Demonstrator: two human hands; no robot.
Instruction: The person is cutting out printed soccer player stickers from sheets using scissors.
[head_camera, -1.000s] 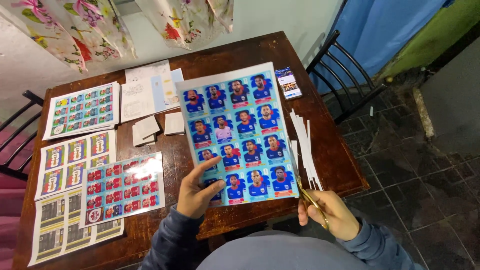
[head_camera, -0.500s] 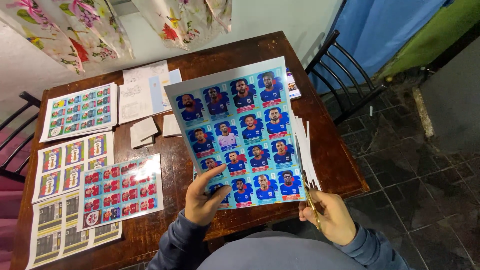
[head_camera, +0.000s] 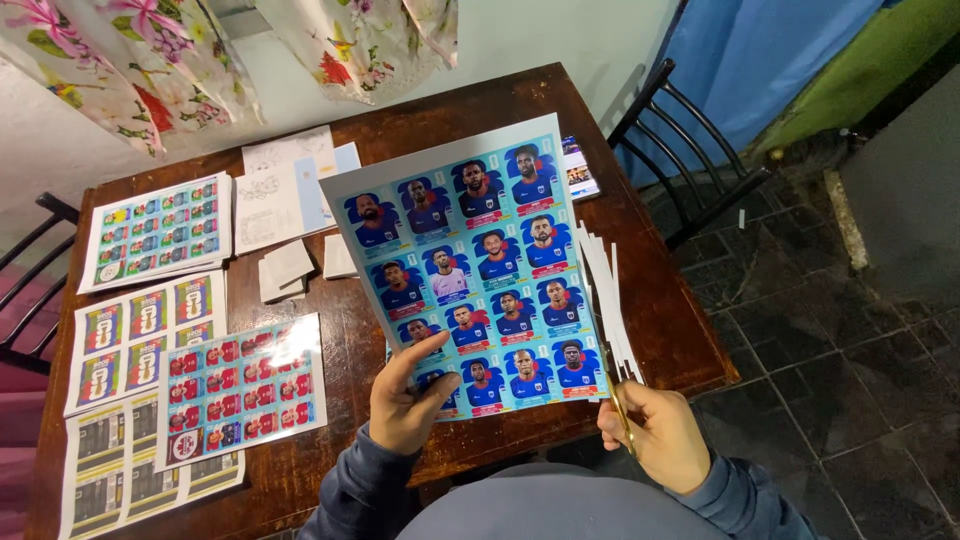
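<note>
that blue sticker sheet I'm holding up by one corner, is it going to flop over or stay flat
The blue sheet looks fairly stiff: the left hand grips only its lower left edge, yet it stands nearly flat above the table. It is probably light, since one hand carries it. The glossy face may be a bit slippery, and the thin edge next to the scissors could bend or crease.

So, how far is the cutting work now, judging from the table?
Done, it seems: thin white paper strips lie at the table's right side, and small cut pieces sit mid-table. In hand: the left hand holds up the blue sticker sheet; the right hand holds scissors at its right edge. Left: that sheet is uncut into single stickers, and the other sheets lie whole.
</note>
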